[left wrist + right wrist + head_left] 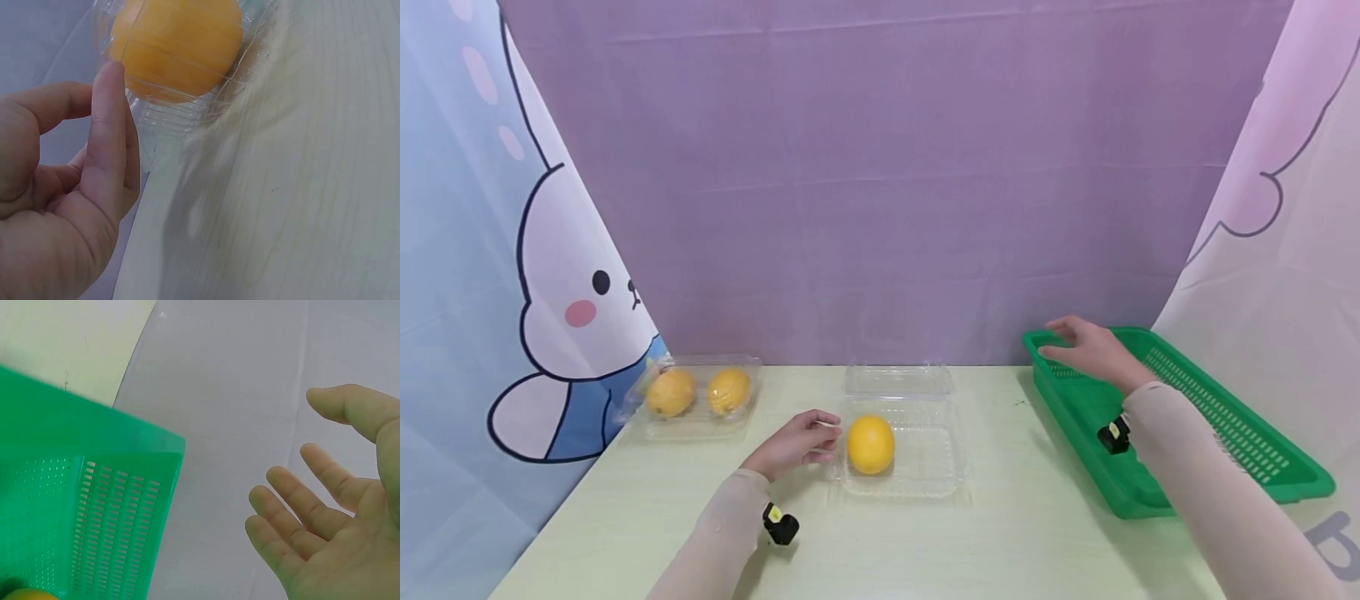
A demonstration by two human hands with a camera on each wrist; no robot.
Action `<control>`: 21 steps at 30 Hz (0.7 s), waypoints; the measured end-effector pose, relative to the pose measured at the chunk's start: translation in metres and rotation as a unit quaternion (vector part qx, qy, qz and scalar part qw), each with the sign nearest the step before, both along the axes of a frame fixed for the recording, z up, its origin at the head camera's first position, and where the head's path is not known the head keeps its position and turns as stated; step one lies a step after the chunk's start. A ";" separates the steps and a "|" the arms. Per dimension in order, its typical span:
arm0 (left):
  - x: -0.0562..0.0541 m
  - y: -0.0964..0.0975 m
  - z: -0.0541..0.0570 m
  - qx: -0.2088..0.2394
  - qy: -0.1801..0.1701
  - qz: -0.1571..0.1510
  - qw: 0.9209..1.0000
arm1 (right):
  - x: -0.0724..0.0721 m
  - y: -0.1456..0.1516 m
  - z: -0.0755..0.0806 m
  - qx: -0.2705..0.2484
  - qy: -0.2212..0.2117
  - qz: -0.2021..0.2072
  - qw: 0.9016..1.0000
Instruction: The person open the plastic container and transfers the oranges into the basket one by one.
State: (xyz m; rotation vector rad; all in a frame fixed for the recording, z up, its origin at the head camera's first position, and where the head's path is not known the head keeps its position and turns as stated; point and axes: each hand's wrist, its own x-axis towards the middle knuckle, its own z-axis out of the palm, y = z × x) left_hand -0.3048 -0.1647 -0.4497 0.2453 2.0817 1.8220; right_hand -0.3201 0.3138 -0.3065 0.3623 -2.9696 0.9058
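Note:
A round yellow-orange fruit (871,445) sits in the left half of a clear plastic clamshell box (928,454), whose lid (898,381) is folded back. My left hand (801,440) is at the box's left side, fingers loosely bent and holding nothing. In the left wrist view, a fingertip is close to the clear wall by the fruit (178,47); whether it touches, I cannot tell. Above the far left corner of a green basket (1075,442), my right hand (1090,354) hangs with fingers apart and nothing held. The right wrist view shows the right hand (344,519) beside the basket's rim (150,434).
At the table's far left stands another clear box (688,429) with two yellow fruits, one of them the left fruit (671,392). Part of a yellow-orange fruit (31,594) shows inside the basket. A purple cloth (887,183) hangs behind the table.

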 end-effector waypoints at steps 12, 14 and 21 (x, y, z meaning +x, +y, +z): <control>-0.001 0.000 -0.001 -0.002 -0.002 0.003 1.000 | 0.002 -0.021 -0.005 0.000 -0.001 0.005 1.000; -0.001 0.000 -0.001 -0.003 -0.002 0.002 1.000 | 0.003 -0.024 -0.007 -0.001 0.000 0.010 1.000; -0.001 0.000 -0.002 -0.004 -0.004 0.005 1.000 | 0.005 -0.033 -0.012 -0.014 0.000 0.023 1.000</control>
